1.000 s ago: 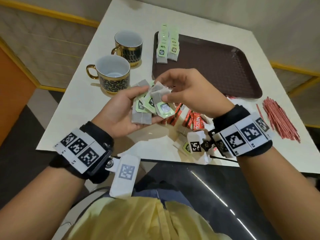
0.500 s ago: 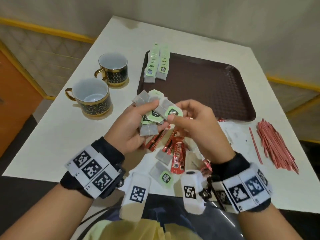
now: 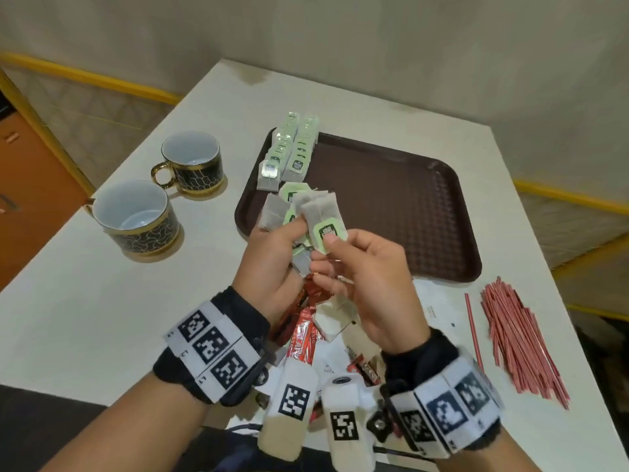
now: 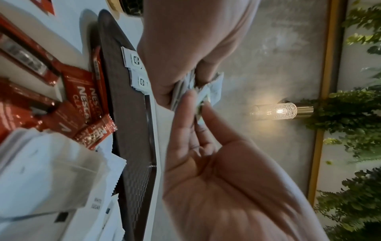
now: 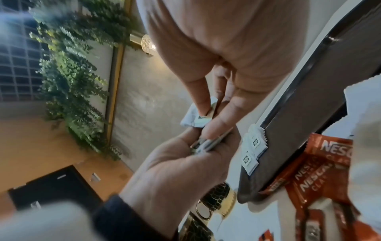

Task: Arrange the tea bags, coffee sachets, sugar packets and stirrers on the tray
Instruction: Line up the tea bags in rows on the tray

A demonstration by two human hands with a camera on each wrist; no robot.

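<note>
My left hand (image 3: 289, 233) grips a fanned bunch of tea bags (image 3: 289, 206) over the near-left edge of the brown tray (image 3: 408, 206). With thumb and forefinger, my right hand (image 3: 326, 247) pinches the green tag of one tea bag (image 3: 325, 219) at the bunch's right side. The right wrist view shows that pinch on the tea bag (image 5: 198, 120), with the left hand (image 5: 206, 145) below it. Two rows of tea bags (image 3: 292, 155) lie along the tray's far-left side. Red coffee sachets (image 3: 303, 335) and white sugar packets (image 3: 335, 323) lie under my wrists. Red stirrers (image 3: 520, 342) are heaped at the right.
Two black-and-gold cups (image 3: 136, 216) (image 3: 192, 163) stand on the white table (image 3: 85, 301), left of the tray. Most of the tray's surface is bare. A single stirrer (image 3: 473, 328) lies apart from the heap. The table's near edge runs just below my wrists.
Both hands have moved forward from above the sachet pile to the tray's near-left edge, still holding the tea bags. The right hand keeps its pinch on one tea bag.
</note>
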